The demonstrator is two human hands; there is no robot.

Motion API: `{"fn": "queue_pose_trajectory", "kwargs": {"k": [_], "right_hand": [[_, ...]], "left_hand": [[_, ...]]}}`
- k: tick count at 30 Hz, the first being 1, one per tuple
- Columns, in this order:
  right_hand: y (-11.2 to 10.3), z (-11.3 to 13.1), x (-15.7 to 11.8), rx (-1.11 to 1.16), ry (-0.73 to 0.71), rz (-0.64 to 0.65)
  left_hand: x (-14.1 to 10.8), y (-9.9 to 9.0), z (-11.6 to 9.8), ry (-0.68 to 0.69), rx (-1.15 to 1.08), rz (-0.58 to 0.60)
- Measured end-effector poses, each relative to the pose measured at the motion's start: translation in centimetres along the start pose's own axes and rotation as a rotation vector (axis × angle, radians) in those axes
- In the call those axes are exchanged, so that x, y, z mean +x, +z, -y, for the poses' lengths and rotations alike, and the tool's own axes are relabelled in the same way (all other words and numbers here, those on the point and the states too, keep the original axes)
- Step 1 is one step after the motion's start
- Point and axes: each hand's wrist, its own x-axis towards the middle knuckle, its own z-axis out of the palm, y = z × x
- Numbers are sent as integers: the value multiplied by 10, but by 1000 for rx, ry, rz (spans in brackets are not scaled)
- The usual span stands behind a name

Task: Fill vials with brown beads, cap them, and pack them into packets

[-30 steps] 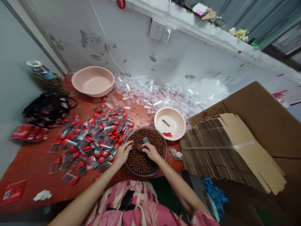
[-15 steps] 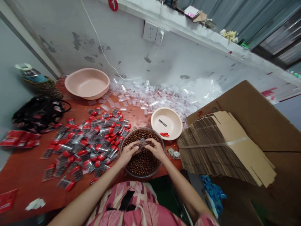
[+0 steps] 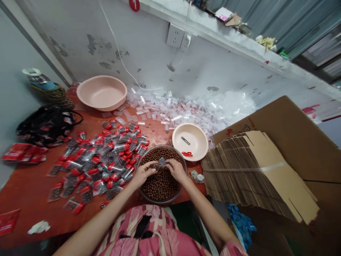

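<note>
1. A small clear plastic bag (image 3: 162, 162) lies tilted, its long axis seemingly across the view, though it is hard to read.
2. The left hand (image 3: 143, 173) and right hand (image 3: 176, 170) pinch it above brown beads (image 3: 162, 186) in a clear bowl (image 3: 161, 203).
3. The hands now stand slightly further apart, showing more bag.

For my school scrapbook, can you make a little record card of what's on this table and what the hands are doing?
left hand: over the beads, next to the packet
right hand: over the beads, next to the packet
between the hands: small clear packet
under the hands: clear bowl of brown beads
left of the bowl: heap of red-capped packets
behind the bowl: pink basin, cream bowl, loose clear bags
right of the bowl: flattened cardboard boxes
</note>
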Motion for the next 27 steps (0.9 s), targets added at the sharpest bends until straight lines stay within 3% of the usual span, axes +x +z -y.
{"fn": "queue_pose_trajectory", "kwargs": {"k": [4, 7, 12, 17, 21, 27], "right_hand": [[37, -11, -3, -51, 46, 82], [45, -14, -1, -32, 61, 84], [17, -9, -1, 88, 51, -4], [-10, 16, -7, 206, -37, -80], [-16, 30, -8, 299, -121, -122], [-16, 18, -19, 315, -24, -176]], "left_hand": [[-1, -8, 2, 43, 127, -19], [1, -10, 3, 62, 151, -44], [2, -8, 4, 64, 162, -18], [3, -1, 11, 78, 188, 27], [7, 3, 17, 90, 173, 43], [3, 2, 5, 114, 159, 44]]}}
